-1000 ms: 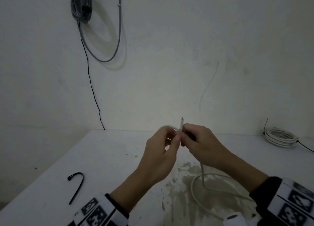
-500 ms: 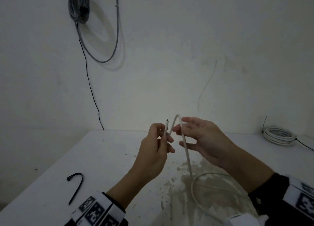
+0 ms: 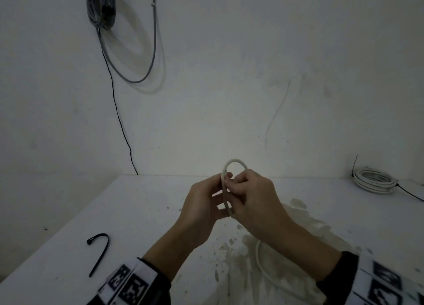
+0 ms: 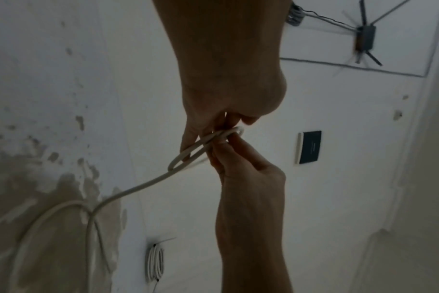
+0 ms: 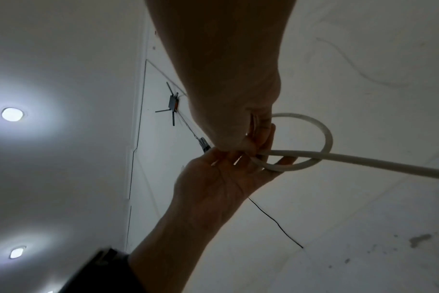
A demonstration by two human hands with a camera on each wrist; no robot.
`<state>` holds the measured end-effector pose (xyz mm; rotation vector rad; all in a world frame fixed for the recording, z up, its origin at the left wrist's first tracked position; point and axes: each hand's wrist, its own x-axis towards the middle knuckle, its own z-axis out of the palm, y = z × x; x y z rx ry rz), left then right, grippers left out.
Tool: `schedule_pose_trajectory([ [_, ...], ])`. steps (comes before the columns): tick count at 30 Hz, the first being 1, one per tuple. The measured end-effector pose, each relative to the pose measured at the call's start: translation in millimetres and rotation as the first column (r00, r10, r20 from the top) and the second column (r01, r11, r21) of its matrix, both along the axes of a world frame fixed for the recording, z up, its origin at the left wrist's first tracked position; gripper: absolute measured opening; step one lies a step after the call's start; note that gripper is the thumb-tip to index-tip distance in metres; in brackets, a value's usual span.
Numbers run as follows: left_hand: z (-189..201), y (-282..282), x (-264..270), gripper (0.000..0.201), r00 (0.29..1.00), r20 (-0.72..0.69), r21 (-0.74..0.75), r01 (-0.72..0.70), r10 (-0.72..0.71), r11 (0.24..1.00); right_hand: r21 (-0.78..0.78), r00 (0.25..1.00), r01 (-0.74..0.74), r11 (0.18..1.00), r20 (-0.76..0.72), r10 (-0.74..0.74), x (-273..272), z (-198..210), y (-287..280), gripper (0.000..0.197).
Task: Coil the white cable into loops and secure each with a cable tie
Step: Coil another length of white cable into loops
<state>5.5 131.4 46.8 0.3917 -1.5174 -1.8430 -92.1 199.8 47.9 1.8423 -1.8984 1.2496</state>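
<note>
The white cable [image 3: 234, 162] stands as one small upright loop between both hands, above the middle of the table. My left hand [image 3: 223, 191] holds the loop's left side, thumb near the cable's dark tip. My right hand [image 3: 237, 185] pinches the loop from the right, fingers curled round the strand. From the hands the cable drops to the table and curves over the stained patch [image 3: 260, 264]. In the right wrist view the loop [image 5: 325, 138] crosses over itself beside the fingers. The left wrist view shows the loop [image 4: 188, 156] flattened between both hands. A black cable tie [image 3: 101, 250] lies bent on the table's front left.
A tied coil of white cable [image 3: 374, 182] lies at the table's [image 3: 149, 213] back right corner, with a black wire running off it. Grey cable [image 3: 101, 6] hangs coiled on the wall at upper left. The wall stands right behind the table.
The cable end was pinched straight up between both hands, then bent into an arch. Now it is closed into a small loop, and the hands have come together on it.
</note>
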Motion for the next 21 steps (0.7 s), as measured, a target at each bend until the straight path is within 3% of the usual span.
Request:
schedule_pose_trajectory([
  [4, -7, -8, -2, 0.026, 0.982, -0.110, 0.079, -0.144, 0.152, 0.987, -0.040, 0.993, -0.112, 0.993, -0.043, 0.110, -1, 2, 0, 0.009],
  [7, -3, -19, 2, 0.024, 0.951, -0.281, 0.220, -0.064, 0.126, 0.973, -0.143, 0.982, 0.093, 0.985, 0.179, -0.066, -15, 14, 0, 0.023],
  [9, 3, -24, 6, 0.025, 0.927, -0.366, 0.280, 0.033, 0.075, 0.959, 0.091, 0.902, 0.172, 0.981, 0.386, -0.194, -25, 23, 0, 0.036],
  [11, 6, -25, 9, 0.023, 0.908, -0.417, 0.301, 0.110, 0.027, 0.947, 0.237, 0.785, -0.035, 0.971, 0.607, -0.120, -29, 25, 1, 0.034],
  [13, 9, -24, 12, 0.018, 0.896, -0.443, 0.310, 0.167, -0.013, 0.936, 0.153, 0.633, -0.230, 0.961, 0.774, 0.029, -27, 25, 4, 0.028],
  [15, 9, -24, 14, 0.018, 0.895, -0.445, 0.321, 0.201, -0.040, 0.925, 0.057, 0.543, -0.283, 0.957, 0.832, 0.111, -25, 26, 7, 0.028],
  [21, 11, -27, 16, 0.015, 0.922, -0.378, 0.359, 0.235, -0.090, 0.903, 0.040, 0.554, -0.271, 0.962, 0.824, 0.122, -22, 28, 11, 0.028],
])
